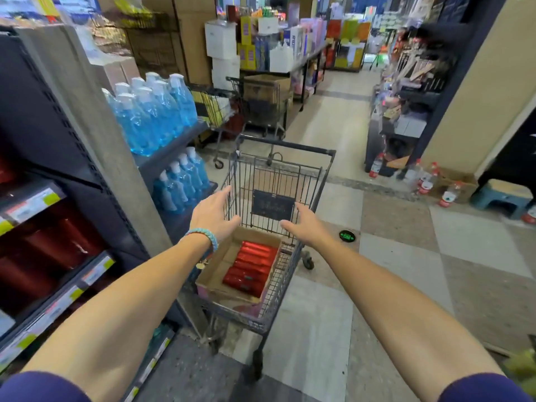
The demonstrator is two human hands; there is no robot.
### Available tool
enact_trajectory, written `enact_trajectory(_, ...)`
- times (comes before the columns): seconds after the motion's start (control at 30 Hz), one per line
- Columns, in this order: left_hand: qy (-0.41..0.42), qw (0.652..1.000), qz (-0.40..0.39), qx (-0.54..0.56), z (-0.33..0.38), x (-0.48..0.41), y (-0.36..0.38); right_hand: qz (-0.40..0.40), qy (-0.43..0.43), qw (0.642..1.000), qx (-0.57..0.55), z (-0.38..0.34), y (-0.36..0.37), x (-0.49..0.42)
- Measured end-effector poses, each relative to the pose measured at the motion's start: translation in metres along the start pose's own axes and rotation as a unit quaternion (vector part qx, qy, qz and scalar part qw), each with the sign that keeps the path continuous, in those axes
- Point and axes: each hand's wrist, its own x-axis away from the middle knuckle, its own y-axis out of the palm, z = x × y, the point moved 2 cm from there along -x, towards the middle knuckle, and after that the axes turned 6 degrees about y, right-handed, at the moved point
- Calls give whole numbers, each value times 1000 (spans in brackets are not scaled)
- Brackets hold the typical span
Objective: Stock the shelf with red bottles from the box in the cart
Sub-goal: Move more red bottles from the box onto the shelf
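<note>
Both arms reached over the cart (293, 250). The left hand (213, 211) and right hand (304, 226) hovered above it with fingers spread and grasping nothing. The red bottles (251, 268) lay packed in the box (216, 274) inside the cart (right side of it). A two-handed grab at the glossy, tightly packed bottles could slip, or the cart could roll off beyond reach.

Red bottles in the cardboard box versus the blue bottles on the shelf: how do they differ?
The red bottles lie on their sides in the cardboard box; the translucent blue bottles stand upright on the dark shelf. The red look opaque and glossy; the blue have white caps. Both are packed in rows.
</note>
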Motion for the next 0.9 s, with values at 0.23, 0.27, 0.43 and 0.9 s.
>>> enact_trajectory(0.23, -19, 995, -91, 28, -74, -9, 87, -46, 58, 996, -42, 23, 99, -40)
enact_trajectory(0.27, -21, 992, -118, 31, -87, -8, 103, -50, 65, 995, -54, 27, 115, -44)
enact_trajectory(0.43, -28, 975, -210, 67, -142, -17, 171, -67, 126, 987, -70, 71, 200, -90)
enact_trajectory(0.9, -26, 951, -292, 95, -292, -32, 416, -75, 192, 977, -61, 191, 401, -190)
